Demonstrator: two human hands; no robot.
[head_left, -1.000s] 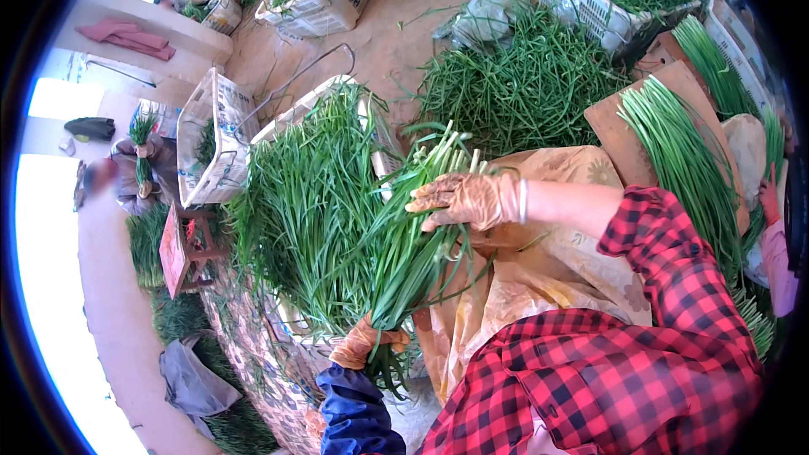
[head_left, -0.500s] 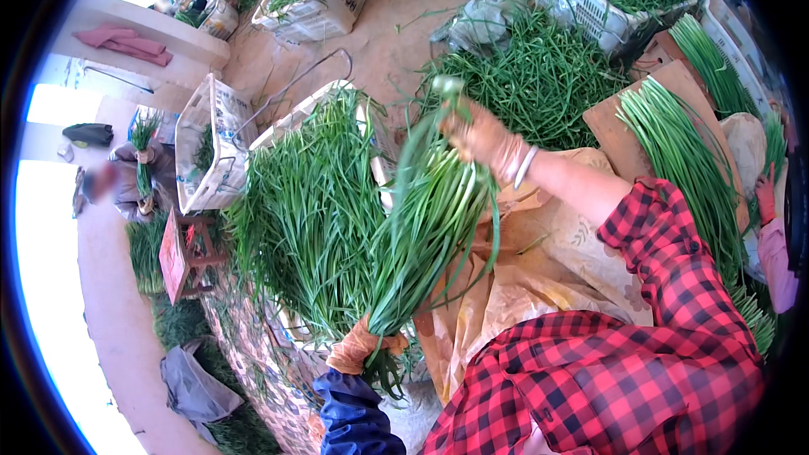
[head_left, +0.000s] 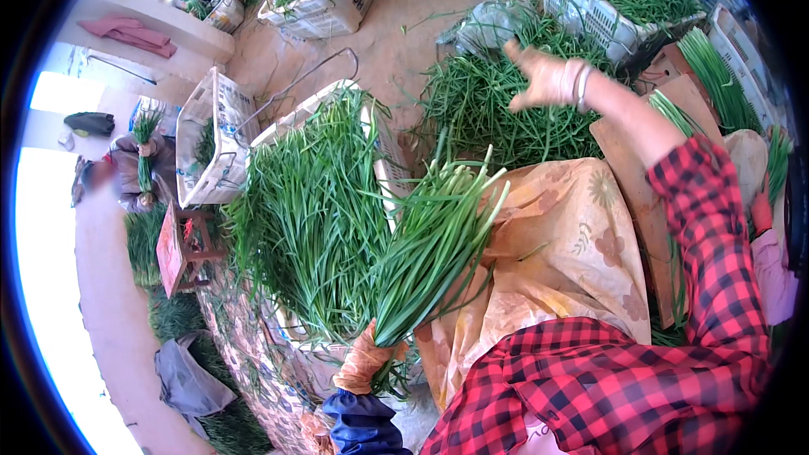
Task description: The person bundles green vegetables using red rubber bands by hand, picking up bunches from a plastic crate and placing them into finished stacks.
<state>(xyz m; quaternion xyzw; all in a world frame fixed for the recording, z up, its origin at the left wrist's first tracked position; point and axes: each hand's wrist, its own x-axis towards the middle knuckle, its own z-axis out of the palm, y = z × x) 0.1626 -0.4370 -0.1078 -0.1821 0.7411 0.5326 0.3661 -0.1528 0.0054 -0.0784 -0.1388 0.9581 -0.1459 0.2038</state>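
Note:
My left hand [head_left: 368, 358], in an orange-tan glove, is closed round the leafy end of a bunch of garlic chives [head_left: 434, 244]. The pale stem ends fan out up and to the right, over the side of a full crate. My right hand [head_left: 546, 77], gloved and with a white band at the wrist, is stretched out with its fingers apart. Nothing shows in it. Below it lies a loose heap of green leaves [head_left: 506, 122]. More garlic chives [head_left: 312, 211] fill the white crate left of the held bunch.
A patterned tan apron [head_left: 573, 236] covers my lap. Beside it on the right leans a brown board [head_left: 628, 147]. White crates of greens [head_left: 333, 4] stand farther off. At left, a person [head_left: 143, 160] holds a bunch near a red stool [head_left: 173, 248]. Another person's pink sleeve [head_left: 774, 274] shows at right.
My right hand has moved away from the stem ends, up and right over the heap, and its fingers have spread. My left hand keeps hold of the bunch.

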